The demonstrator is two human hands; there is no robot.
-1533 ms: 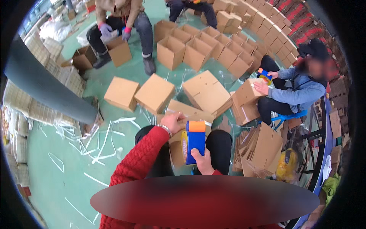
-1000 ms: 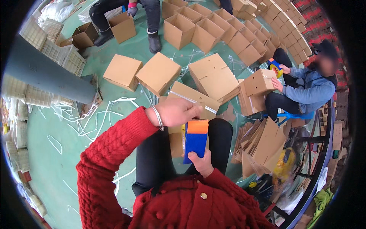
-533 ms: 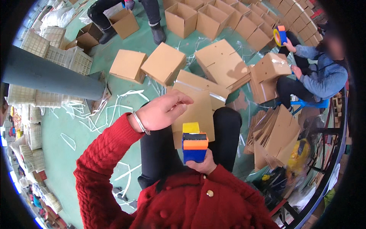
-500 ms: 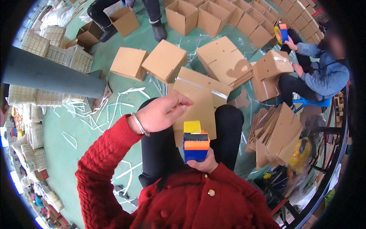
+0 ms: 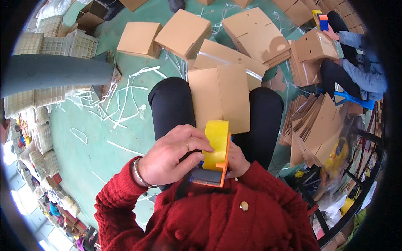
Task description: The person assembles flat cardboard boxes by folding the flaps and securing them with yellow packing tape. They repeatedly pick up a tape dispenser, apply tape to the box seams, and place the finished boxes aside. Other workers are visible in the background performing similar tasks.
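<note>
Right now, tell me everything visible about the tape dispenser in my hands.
The tape dispenser carries a wide, glossy yellow roll, with an orange, plastic-looking edge along its right and a dark roller nearest the red sweater. Traces of blue show. Its roll end points away from the body. The right hand holds its right side; fingers of the left hand touch the roll.

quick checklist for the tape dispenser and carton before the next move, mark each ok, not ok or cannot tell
1. Tape dispenser held: ok, the right hand has it.
2. Left hand at the yellow tape roll: ok, fingers reach its near left side.
3. Free end of the tape found: cannot tell, none shows clearly.
4. Dark roller facing the carton: not ok, it is on the red sweater side.
5. Carton between the legs: ok.
</note>
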